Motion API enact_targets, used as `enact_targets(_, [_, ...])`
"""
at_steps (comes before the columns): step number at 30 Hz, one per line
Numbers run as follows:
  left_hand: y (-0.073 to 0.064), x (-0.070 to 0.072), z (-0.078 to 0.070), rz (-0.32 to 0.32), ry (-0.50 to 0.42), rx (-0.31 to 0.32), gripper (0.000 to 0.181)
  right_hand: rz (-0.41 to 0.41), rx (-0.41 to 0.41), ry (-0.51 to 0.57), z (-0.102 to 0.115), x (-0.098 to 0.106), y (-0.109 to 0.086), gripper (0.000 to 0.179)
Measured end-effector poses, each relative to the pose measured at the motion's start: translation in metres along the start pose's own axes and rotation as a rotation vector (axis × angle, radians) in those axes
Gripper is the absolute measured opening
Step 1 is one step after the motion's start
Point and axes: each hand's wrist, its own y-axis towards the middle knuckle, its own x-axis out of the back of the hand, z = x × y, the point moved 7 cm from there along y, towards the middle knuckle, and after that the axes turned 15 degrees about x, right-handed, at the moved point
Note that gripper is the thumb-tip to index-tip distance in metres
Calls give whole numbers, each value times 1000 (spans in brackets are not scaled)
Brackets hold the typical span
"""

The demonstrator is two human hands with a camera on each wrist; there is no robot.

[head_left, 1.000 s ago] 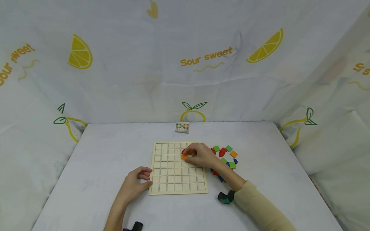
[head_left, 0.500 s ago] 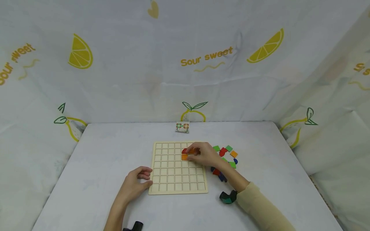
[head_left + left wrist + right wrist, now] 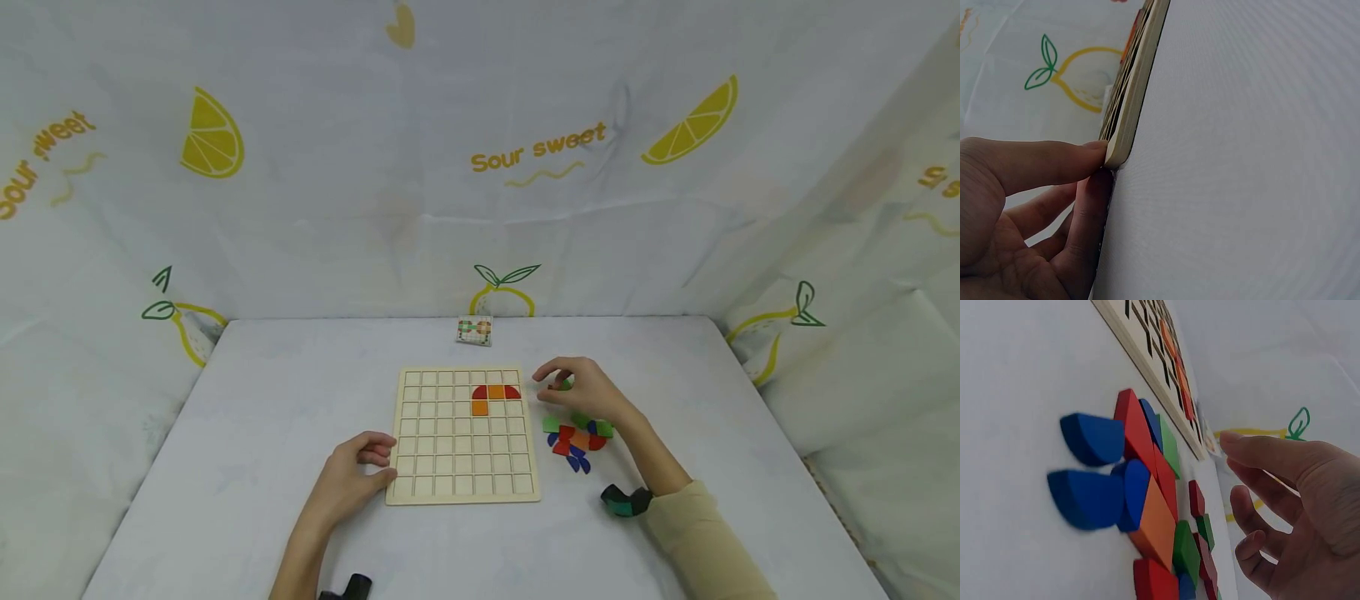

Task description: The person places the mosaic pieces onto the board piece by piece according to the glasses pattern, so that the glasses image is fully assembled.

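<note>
A pale wooden grid board lies on the table in the head view. Red and orange tiles sit in its upper right cells: an orange square between two red rounded pieces, and another orange square below the left one. My left hand rests at the board's left edge, thumb and fingertips touching it near the corner. Right of the board, my right hand hovers over loose green and red pieces, fingers spread and slightly bent. The right wrist view shows nothing between thumb and fingers.
Loose pieces lie right of the board, among them blue rounded ones, an orange square and green squares. A small pattern card lies at the back. Black wrist devices show near both forearms.
My right hand has moved right, off the board, uncovering the red piece at the row's right end. Several loose pieces have shifted nearer to me. The left hand stays put.
</note>
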Motion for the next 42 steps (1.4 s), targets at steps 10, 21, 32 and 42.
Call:
enact_targets(10, [0,0,0,-2,-4,10,42,65,-59,-37,-29,6,-13,30])
enact_targets(21, [0,0,1,0,-11,7,42,129,-60,-39,-35,9,-12,33])
enact_targets(32, [0,-1,1,3,-18,14,42,130,-61,-31,-33,11,-11,35])
enact_targets(42, [0,-1,1,-3,-6,18,42,106,-38,-37,-38,9,-7,37])
